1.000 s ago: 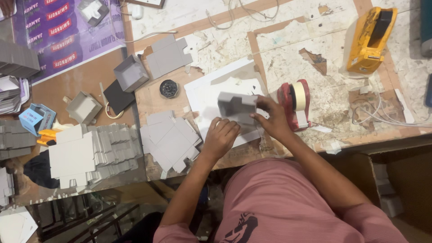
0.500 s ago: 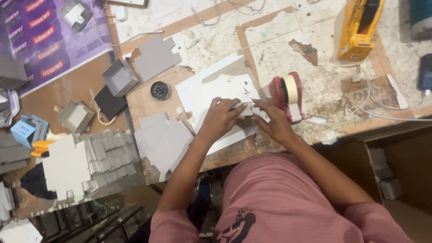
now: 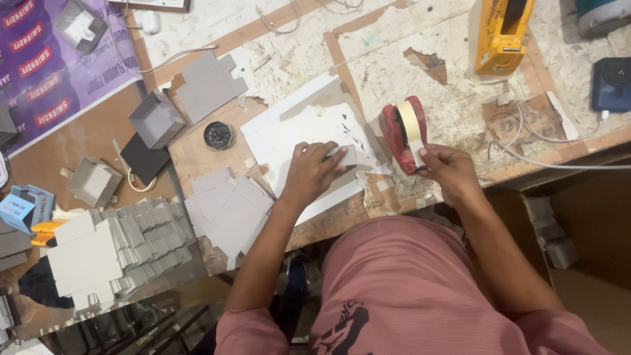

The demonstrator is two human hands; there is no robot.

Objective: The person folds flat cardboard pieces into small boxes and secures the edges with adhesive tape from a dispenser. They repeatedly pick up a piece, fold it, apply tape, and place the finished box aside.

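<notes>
Hands work at a cluttered bench seen from above. Your left hand (image 3: 312, 172) lies flat, fingers together and stretched forward, pressing a small grey card piece (image 3: 347, 156) onto a white sheet (image 3: 289, 135) near the bench's front edge. Your right hand (image 3: 448, 172) is just beside a red tape dispenser (image 3: 402, 131), with thumb and forefinger pinching the loose end of its pale tape. This looks like the tape-pulling step: the card is held ready while a strip is drawn. Next, I judge, you need a steady pull toward you, a clean tear at the cutter, and the card kept from sliding under your left palm. Stacks of grey cut-outs (image 3: 227, 207) lie left of your left arm, with folded grey boxes (image 3: 156, 119) further left. A yellow dispenser (image 3: 501, 31) stands at the top, cut off by the frame. Most of the card piece is hidden under your fingers, so its shape is unclear. The tape's cutter is behind the roll and cannot be made out.
</notes>
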